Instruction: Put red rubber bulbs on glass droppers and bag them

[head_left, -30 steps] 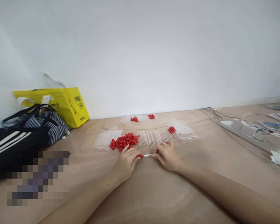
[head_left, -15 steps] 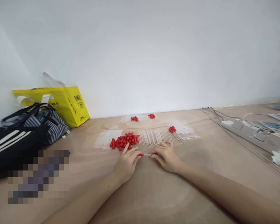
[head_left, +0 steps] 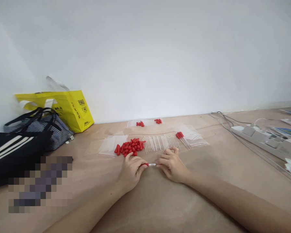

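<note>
An opaque red bulb [head_left: 146,164] is pinched by the left grip [head_left: 133,169]. A slim, transparent tube [head_left: 152,164], pinched by the right grip [head_left: 171,165], aligns with it crosswise, nearer than the tube row [head_left: 161,143] on the tabletop [head_left: 157,207].

A big pale wall [head_left: 184,58] is lit brightest near its middle. At its foot, it is met by flat brown wood [head_left: 223,155].

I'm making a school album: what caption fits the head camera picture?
The left hand pinches a red bulb, the right hand a clear tube, near a pile of red bulbs.
</note>
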Tool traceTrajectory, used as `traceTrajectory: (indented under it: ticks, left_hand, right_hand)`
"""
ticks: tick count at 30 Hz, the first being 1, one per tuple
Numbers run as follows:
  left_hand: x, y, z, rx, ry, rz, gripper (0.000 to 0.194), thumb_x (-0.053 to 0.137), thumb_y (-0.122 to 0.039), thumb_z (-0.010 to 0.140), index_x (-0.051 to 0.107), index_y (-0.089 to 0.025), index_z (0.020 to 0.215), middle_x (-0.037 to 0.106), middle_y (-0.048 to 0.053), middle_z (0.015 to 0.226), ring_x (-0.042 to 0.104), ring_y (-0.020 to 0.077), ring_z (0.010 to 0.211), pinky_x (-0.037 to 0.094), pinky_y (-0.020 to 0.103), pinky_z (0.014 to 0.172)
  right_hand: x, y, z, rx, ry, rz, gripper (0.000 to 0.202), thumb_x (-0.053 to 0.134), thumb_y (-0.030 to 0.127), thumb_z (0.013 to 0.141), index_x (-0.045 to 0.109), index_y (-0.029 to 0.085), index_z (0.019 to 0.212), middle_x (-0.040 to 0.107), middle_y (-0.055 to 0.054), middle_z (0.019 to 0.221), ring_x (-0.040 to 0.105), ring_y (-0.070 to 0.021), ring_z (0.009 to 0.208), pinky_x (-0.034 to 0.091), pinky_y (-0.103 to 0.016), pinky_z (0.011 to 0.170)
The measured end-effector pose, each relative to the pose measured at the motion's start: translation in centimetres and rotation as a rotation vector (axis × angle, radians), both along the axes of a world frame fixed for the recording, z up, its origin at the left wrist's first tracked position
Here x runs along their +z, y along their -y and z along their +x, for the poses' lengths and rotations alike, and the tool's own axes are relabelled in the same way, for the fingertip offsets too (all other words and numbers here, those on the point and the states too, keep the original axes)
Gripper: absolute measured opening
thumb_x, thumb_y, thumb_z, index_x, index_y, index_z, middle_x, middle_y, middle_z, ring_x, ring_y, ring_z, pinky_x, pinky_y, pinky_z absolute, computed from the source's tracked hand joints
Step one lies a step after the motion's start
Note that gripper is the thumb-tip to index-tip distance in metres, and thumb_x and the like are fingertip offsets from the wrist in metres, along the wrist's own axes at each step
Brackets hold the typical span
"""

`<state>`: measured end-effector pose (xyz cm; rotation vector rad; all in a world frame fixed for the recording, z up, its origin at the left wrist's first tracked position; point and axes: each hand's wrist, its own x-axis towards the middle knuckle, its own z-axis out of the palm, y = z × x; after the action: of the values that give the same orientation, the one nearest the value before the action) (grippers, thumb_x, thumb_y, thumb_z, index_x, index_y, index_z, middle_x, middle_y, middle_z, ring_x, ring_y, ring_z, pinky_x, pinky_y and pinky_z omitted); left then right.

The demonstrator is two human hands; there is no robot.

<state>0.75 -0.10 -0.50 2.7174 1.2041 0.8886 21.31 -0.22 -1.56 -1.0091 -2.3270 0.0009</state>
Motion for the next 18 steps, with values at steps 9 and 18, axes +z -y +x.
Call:
traceTrajectory:
  ticks: [9, 18]
  left_hand:
    - [0.0, 0.1, 0.0, -0.041, -0.008, -0.032, 0.020, 0.039, -0.023, 0.086, 0.056, -0.021, 0.077, 0.063, -0.003, 0.071, 0.058, 0.0140, 0.073, 0.016, 0.046, 0.094]
    - [0.0, 0.0, 0.0, -0.022, 0.011, 0.012, 0.016, 0.043, -0.025, 0.084, 0.057, -0.021, 0.076, 0.064, -0.003, 0.070, 0.058, 0.0136, 0.071, 0.014, 0.047, 0.097]
  right_hand:
    - [-0.7, -0.9, 0.3, 0.037, 0.117, 0.190, 0.022, 0.040, 0.011, 0.078, 0.059, 0.022, 0.079, 0.057, 0.000, 0.070, 0.041, -0.0147, 0.075, 0.013, -0.040, 0.084]
    - [0.2, 0.5, -0.4, -0.022, -0.023, -0.051, 0.016, 0.043, 0.021, 0.081, 0.054, 0.019, 0.072, 0.059, 0.001, 0.067, 0.046, -0.0136, 0.074, 0.017, -0.036, 0.081]
